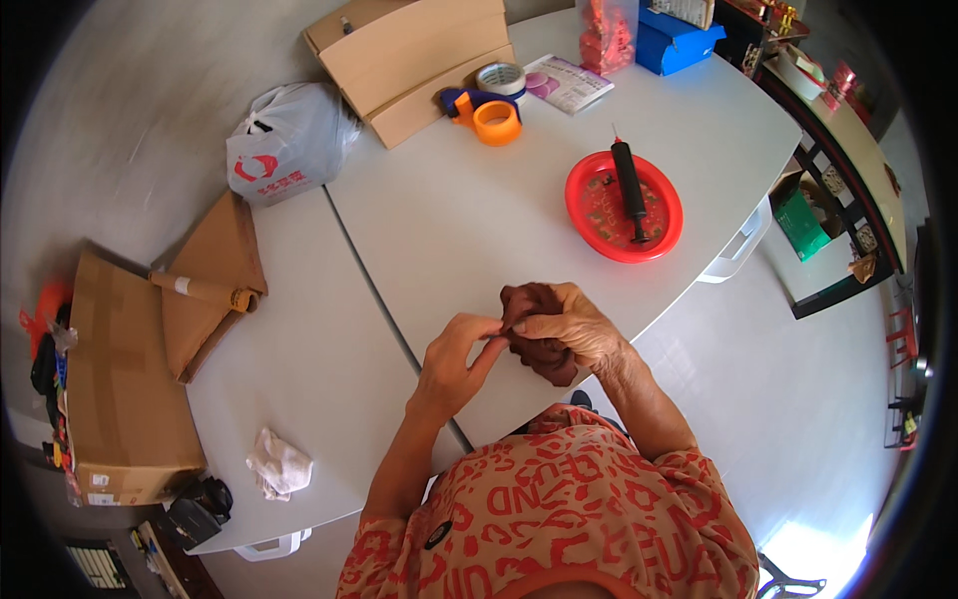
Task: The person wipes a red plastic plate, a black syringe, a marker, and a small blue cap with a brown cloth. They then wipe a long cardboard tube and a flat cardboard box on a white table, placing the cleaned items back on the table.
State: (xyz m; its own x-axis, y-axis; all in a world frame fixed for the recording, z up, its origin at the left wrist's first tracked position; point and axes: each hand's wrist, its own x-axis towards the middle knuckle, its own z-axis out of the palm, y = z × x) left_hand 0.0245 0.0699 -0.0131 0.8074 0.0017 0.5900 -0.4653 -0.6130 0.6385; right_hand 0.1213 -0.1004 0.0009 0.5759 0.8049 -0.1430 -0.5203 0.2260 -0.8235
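Observation:
A crumpled reddish-brown soft thing (539,361), limp and folded, is held close to my body at the table's near edge; its kind is hard to tell. My right hand (581,327) grips it from the right, with the thumb lying across its top. At its left edge, the thumb and forefinger of my left hand (454,361) come together on a small part of it. Farther off to the right, a black hand pump (628,188) with a thin needle tip lies across a red plastic dish (576,215).
At the back are orange tape (496,123), a wide tape roll (501,79), a leaflet (569,84), a blue box (679,42) and an open carton (424,45). Leftward are a plastic bag (284,150), a large cardboard box (125,379) and a white cloth (280,464).

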